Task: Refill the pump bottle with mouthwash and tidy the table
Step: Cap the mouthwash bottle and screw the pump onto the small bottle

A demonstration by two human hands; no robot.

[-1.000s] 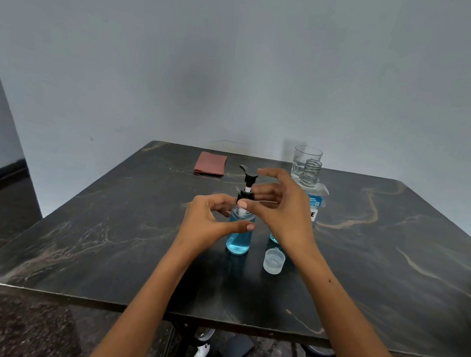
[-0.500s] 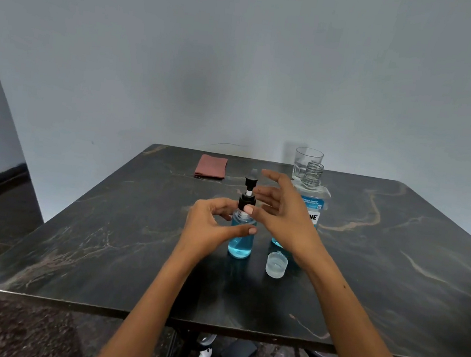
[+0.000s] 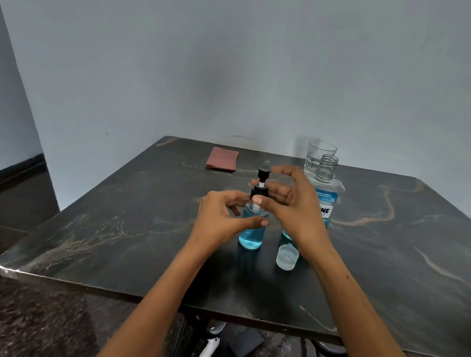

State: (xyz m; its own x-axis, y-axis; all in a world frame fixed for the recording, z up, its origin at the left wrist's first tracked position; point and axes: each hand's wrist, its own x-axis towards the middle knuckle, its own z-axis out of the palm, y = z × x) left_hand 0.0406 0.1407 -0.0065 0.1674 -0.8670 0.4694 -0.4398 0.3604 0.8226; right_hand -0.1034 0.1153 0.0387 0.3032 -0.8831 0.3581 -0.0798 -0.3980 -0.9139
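Pump bottle (image 3: 252, 231) at frame centre looks refilled; our left hand (image 3: 220, 218) grips it, right hand (image 3: 293, 206) pinches its black collar; tidying remains

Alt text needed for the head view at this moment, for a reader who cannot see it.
Two bare hands work on a small pump bottle of blue liquid: the left hand holds its body, the right hand pinches the black pump collar. Behind stand an uncapped mouthwash bottle and a glass; a clear cap lies beside.

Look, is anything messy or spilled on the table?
No spill shows. The mouthwash bottle stands open; its clear cap sits apart on the table. The hands are twisting the pump bottle top.
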